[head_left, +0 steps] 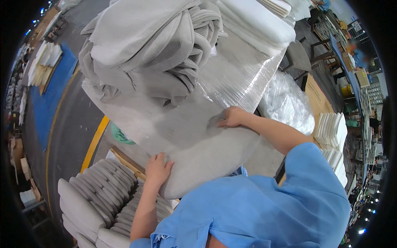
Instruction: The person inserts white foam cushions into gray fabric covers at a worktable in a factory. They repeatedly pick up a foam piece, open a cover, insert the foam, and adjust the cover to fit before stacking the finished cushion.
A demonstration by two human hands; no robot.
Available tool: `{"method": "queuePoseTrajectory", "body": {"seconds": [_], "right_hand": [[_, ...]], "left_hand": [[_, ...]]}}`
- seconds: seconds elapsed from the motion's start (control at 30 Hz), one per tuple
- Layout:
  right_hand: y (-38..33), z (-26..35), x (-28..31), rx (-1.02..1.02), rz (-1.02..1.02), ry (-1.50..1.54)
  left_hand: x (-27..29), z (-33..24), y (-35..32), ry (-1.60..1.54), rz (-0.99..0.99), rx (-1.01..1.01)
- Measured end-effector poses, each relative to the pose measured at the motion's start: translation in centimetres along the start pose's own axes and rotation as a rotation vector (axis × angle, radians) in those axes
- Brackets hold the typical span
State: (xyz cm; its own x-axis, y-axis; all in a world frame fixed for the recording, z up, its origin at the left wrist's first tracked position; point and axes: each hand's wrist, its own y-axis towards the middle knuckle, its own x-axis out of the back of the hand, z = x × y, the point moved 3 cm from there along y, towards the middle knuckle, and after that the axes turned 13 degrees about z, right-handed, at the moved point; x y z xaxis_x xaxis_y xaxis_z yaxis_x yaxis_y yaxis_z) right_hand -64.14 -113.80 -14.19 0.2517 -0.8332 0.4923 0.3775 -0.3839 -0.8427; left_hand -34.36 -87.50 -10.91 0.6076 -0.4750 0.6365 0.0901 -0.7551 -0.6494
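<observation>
A large grey padded cushion (182, 140) lies flat in front of me, wrapped in clear plastic film. My left hand (157, 168) rests flat on its near left edge, fingers spread. My right hand (232, 117) presses on the cushion's far right side, where the plastic film (237, 78) is bunched and shiny. A heap of crumpled grey fabric covers (149, 49) sits on the far end of the cushion. My blue sleeves fill the lower right of the view.
Several grey cushions (99, 194) stand stacked on edge at lower left. White foam pads (256, 20) lie behind the pile, more white pads (333, 132) at right, a clear plastic bag (287, 103) beside them. A yellow floor line (95, 142) and blue floor area (49, 91) lie left.
</observation>
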Motion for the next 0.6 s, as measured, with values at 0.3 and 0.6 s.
{"method": "queuePoseTrajectory", "body": {"seconds": [0.3, 0.6], "right_hand": [[0.3, 0.6, -1.6, 0.483, -0.251, 0.131], [0.9, 0.8, -2.7, 0.537, -0.414, 0.074]], "left_hand": [[-1.8, -7.6, 9.2, 0.176, -0.036, -0.317], [-4.7, -5.2, 10.0, 0.218, -0.326, -0.299]]}}
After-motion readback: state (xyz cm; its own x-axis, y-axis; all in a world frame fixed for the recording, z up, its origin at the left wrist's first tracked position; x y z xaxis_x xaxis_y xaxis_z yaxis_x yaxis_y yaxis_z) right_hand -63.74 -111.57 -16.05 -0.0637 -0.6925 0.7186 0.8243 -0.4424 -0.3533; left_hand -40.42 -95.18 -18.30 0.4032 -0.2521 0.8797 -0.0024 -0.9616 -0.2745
